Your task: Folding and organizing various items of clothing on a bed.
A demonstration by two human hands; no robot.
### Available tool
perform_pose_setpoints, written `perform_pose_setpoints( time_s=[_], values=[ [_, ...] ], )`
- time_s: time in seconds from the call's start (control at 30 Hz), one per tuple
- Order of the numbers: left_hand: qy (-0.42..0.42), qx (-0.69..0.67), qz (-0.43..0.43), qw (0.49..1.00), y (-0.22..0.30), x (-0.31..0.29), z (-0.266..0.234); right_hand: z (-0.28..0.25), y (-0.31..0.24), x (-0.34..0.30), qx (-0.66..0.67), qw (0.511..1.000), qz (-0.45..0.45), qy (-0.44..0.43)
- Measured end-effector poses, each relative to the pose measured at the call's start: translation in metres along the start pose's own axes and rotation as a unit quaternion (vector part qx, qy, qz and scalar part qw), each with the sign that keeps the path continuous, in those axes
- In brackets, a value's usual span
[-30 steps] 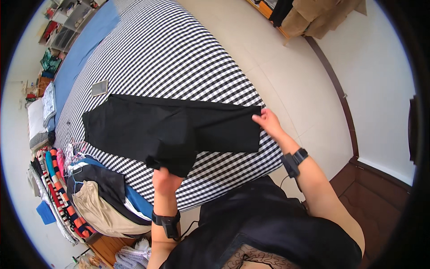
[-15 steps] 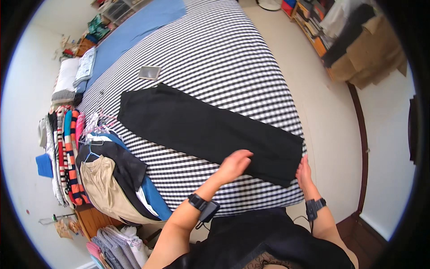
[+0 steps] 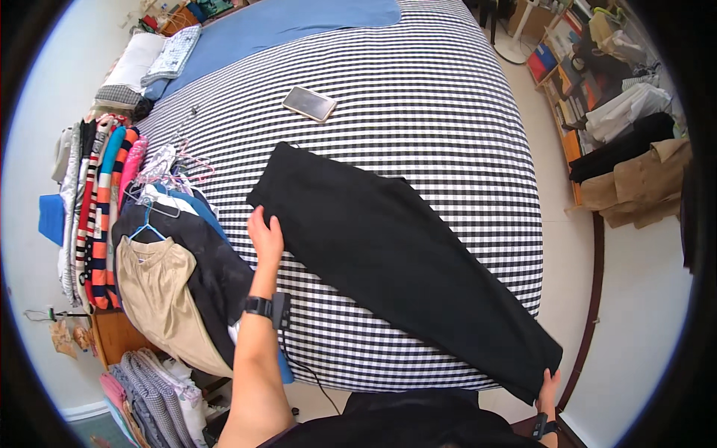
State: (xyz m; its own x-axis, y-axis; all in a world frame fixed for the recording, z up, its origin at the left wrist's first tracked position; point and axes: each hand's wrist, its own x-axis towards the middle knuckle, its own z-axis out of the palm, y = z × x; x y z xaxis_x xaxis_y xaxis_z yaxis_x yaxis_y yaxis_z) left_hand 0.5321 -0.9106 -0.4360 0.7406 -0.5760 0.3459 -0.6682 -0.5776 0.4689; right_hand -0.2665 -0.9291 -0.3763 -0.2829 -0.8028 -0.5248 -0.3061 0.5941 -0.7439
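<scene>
Black trousers [image 3: 388,254], folded lengthwise into one long flat shape, lie slantwise over a bed [image 3: 448,149] with a black-and-white checked cover. My left hand [image 3: 267,237] is at their waist end, on the near-left edge, thumb and fingers apart; its fingertips meet or nearly meet the cloth. At the opposite end, my right hand [image 3: 549,390] grips the leg hem, which hangs past the bed's near-right edge. Part of the right hand's grip is hidden by the cloth. A dark strap with a small box sits on my left wrist, and another band on the right.
Beyond the trousers lies a phone [image 3: 309,103]. To the left, a beige satin garment [image 3: 153,272] on a blue hanger tops a heap of clothes, near a row of folded garments [image 3: 97,213]. A blue sheet [image 3: 276,41] covers the bed's far side. Clothes-laden shelves [image 3: 627,119] stand right.
My left hand has moved from the lower leg to the waist end. My right hand has pulled the hem nearer and to the right, and the trousers slant more steeply. The view has shifted too.
</scene>
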Motion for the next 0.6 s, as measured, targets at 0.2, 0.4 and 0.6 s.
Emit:
perform_pose_setpoints(
  time_s=[0.2,0.4,0.6],
  values=[
    [-0.226,0.107,-0.072,0.965,0.034,0.07,0.023,-0.041,0.015,0.0,-0.08,0.996,-0.014,0.031],
    [-0.285,0.068,0.023,0.956,0.04,0.106,-0.011,-0.016,-0.045,-0.018,-0.109,0.993,-0.008,0.044],
    [-0.22,-0.04,-0.033,0.974,0.002,0.101,-0.116,-0.015,-0.05,0.001,-0.042,0.997,-0.071,0.01]
  ],
)
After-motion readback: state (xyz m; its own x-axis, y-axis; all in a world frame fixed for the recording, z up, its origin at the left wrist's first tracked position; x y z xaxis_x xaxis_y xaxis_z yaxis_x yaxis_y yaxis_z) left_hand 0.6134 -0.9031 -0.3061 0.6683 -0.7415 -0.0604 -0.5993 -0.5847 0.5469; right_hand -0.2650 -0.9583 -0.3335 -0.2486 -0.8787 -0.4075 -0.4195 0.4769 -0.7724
